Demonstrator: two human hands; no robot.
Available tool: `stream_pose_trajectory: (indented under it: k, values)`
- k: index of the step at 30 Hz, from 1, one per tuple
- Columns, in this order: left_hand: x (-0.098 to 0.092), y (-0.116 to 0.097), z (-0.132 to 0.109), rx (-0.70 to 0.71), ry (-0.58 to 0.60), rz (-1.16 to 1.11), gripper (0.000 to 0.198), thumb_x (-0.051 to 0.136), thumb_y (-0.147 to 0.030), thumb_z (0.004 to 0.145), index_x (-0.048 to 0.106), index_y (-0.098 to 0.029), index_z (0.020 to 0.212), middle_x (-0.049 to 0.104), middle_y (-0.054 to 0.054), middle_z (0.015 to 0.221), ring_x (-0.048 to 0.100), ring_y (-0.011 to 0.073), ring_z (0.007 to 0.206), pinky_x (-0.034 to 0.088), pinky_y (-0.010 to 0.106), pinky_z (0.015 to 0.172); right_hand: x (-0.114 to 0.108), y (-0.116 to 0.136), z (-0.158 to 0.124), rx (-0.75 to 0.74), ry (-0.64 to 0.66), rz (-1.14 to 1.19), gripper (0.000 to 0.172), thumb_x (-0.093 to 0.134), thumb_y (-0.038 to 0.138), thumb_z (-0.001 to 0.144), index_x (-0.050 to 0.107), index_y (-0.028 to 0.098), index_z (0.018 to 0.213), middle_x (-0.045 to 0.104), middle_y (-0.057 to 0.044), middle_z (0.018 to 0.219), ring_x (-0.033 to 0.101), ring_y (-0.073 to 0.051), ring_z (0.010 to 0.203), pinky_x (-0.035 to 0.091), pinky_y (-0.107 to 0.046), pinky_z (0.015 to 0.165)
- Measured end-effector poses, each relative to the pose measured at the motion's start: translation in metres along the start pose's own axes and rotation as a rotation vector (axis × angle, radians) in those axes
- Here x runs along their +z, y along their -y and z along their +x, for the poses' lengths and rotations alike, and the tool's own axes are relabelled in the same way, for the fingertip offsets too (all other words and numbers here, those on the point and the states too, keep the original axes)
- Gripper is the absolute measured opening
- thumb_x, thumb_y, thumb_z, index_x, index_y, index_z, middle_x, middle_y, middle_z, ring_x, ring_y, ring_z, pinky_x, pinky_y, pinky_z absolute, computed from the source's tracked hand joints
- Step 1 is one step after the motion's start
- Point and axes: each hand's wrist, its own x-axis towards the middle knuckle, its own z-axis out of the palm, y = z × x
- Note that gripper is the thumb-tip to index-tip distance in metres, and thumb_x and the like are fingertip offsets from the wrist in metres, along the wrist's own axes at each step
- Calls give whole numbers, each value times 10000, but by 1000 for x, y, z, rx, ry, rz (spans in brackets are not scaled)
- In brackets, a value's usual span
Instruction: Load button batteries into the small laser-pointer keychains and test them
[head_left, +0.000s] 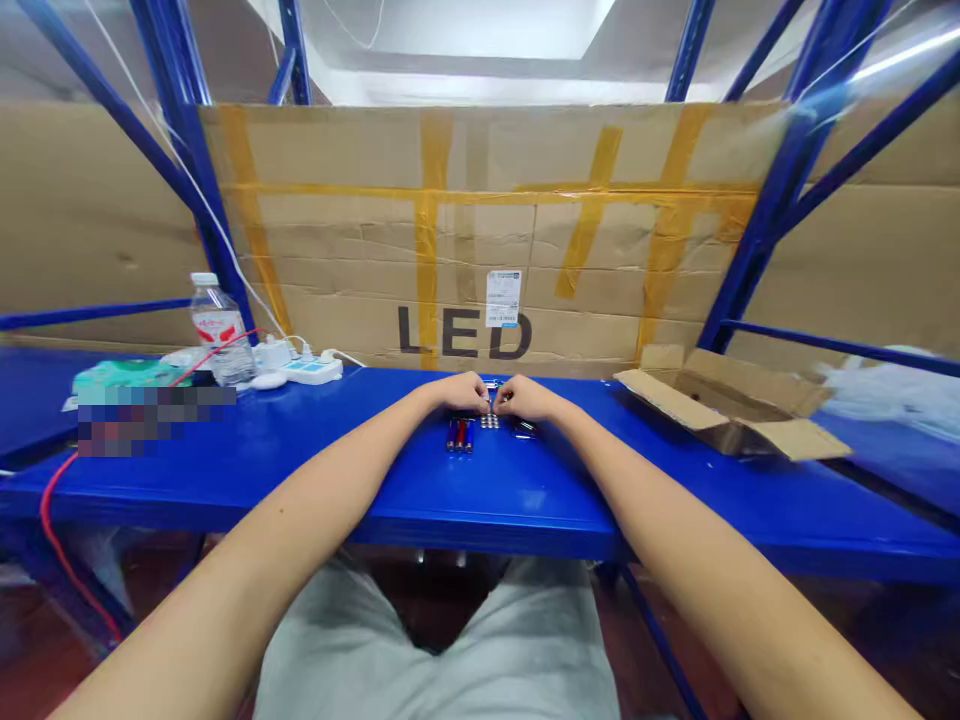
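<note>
Both my hands are close together at the far middle of the blue table, fingertips nearly meeting. My left hand [465,392] has its fingers curled in a pinch; what they hold is too small to make out. My right hand [525,397] is pinched the same way beside it, its contents also unclear. Just in front lie several small round silver pieces [490,422] in rows, like button cells. Small red and blue metallic cylinders [460,436] lie side by side below my left hand. A dark shiny object [524,429] sits under my right hand, partly hidden.
The blue table [480,500] ends in front of my lap. An open cardboard box [731,400] stands at right. At left are a water bottle [222,330], a white power strip [313,370] and a red cable [56,510]. A taped cardboard wall [337,250] closes the back.
</note>
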Motion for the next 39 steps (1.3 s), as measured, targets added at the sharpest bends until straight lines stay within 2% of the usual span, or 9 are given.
stream_pose_trajectory:
  k: [7, 18, 29, 34, 39]
  values:
    - [1, 8, 3, 15, -29, -49, 139, 624, -274, 633, 615, -140, 596, 508, -25, 531, 406, 102, 547, 271, 261, 534, -1, 1, -1, 14, -13, 35, 146, 643, 175, 714, 748, 100, 782, 702, -31, 709, 578, -131, 643, 401, -202, 568]
    - [1, 14, 3, 6, -37, -20, 148, 631, -276, 637, 609, -137, 589, 463, -34, 504, 385, 101, 536, 260, 263, 526, -2, 4, -4, 53, -7, -1, 139, 655, 160, 718, 752, 100, 799, 710, -46, 744, 583, -140, 665, 408, -209, 576]
    - [-1, 14, 1, 8, -34, -34, 204, 638, -334, 659, 623, -138, 607, 521, -14, 546, 407, 107, 552, 267, 268, 540, -1, 2, -2, -25, -15, 12, 177, 644, 141, 703, 774, 137, 823, 733, -24, 775, 622, -153, 718, 439, -210, 632]
    - [-4, 13, -4, -47, -37, -59, 277, 584, -414, 715, 624, -145, 661, 569, 5, 624, 427, 113, 576, 299, 265, 559, -1, 4, -4, -26, 0, 47, 214, 614, 111, 707, 778, 144, 839, 744, -19, 788, 634, -150, 725, 457, -208, 655]
    - [-10, 16, -13, -121, -25, -49, 263, 536, -384, 759, 635, -146, 711, 634, 37, 721, 487, 128, 620, 362, 260, 613, -3, 5, -5, -39, 20, 47, 204, 618, 141, 743, 775, 142, 874, 751, -40, 863, 651, -168, 791, 471, -219, 706]
